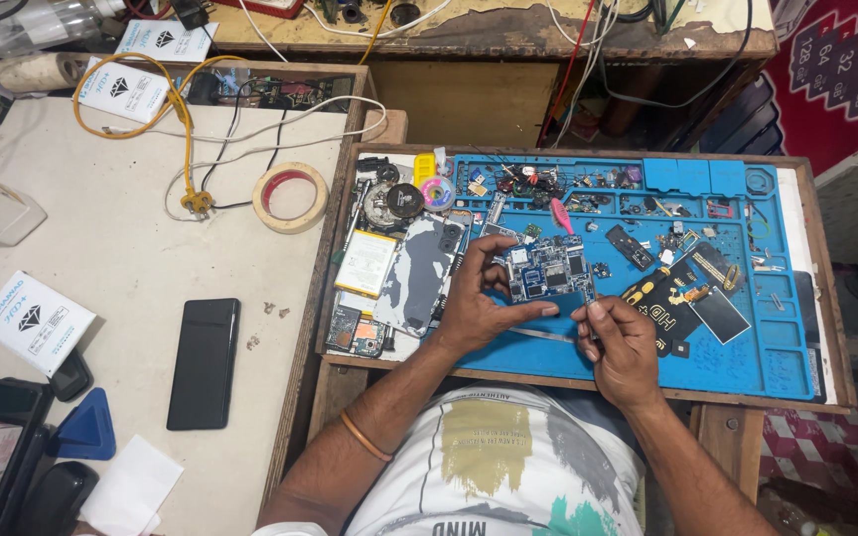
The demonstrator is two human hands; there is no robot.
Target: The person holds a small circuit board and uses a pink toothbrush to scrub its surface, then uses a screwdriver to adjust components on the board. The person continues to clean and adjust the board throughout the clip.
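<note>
My left hand [471, 308] pinches a small phone circuit board [548, 268] by its edges just above the blue repair mat [777, 357]. My right hand [620, 347] is closed around a thin tool at the board's lower corner, its tip hidden by my fingers. I judge the board light, stiff and fragile, best held by its rims.

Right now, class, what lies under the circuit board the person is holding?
Under the circuit board lies the blue work mat in its wooden tray. The left hand steadies the board and the right hand works at its edge. The mat directly beneath is covered.
</note>
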